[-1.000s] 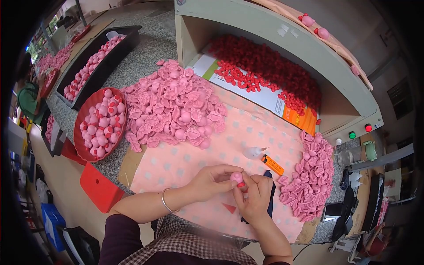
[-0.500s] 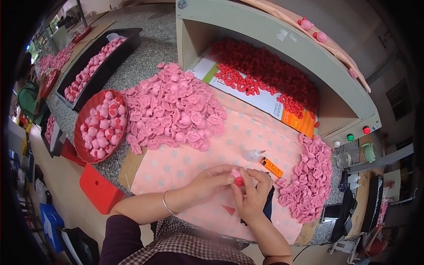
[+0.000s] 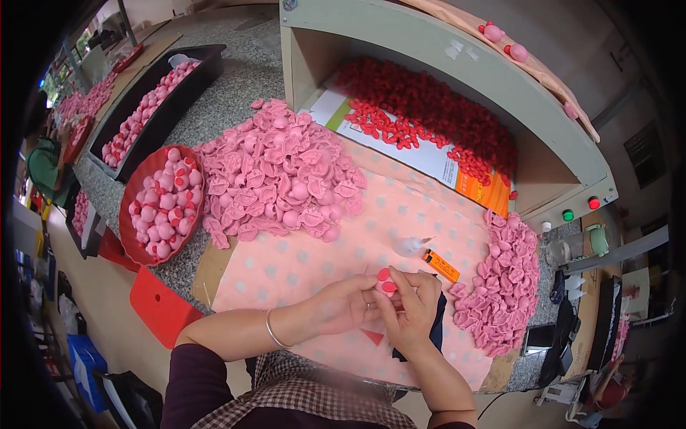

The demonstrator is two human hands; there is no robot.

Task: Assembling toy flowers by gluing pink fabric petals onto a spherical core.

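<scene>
Head view shows a small pink piece with a red cap (image 3: 384,281) pinched between both hands, low over the pink dotted cloth (image 3: 314,264) near the bench's front edge. The left hand (image 3: 343,304) closes its fingertips on the piece from the left, seemingly to steady it; the right hand (image 3: 414,307) curls its thumb and fingers around it from the right, apparently pressing the two parts together. Just beyond lie an orange lighter (image 3: 440,265) and a small clear bottle (image 3: 413,246). A large heap of pink pieces (image 3: 279,175) sits farther back, a smaller heap (image 3: 504,286) to the right, a red bowl of finished pieces (image 3: 163,204) to the left. Nothing blocks the hands.
</scene>
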